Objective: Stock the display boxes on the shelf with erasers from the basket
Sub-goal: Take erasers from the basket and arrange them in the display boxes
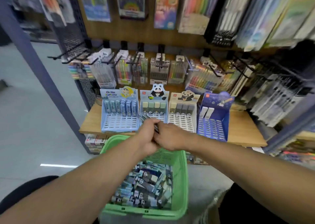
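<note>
A green basket (pixel 183 181) below me holds a heap of wrapped erasers (pixel 146 186). Four display boxes stand in a row on the wooden shelf (pixel 245 130): a light blue box (pixel 119 121), a panda box with pale green erasers (pixel 154 115), a panda box with grey erasers (pixel 182 121) and a dark blue box (pixel 213 126). All are only partly filled at the back. My left hand (pixel 147 135) and my right hand (pixel 167 136) meet above the basket's far rim, in front of the boxes. Together they grip a small bunch of erasers (pixel 144 118), whose tips stick out past my left hand's fingers.
Packs of pens and highlighters hang from black hooks (pixel 160 65) on the wall above the boxes. Larger packs hang higher and crowd the right side (pixel 272 101). A blue upright post (pixel 39 67) stands at the left, with grey floor beyond it. More stock sits under the shelf.
</note>
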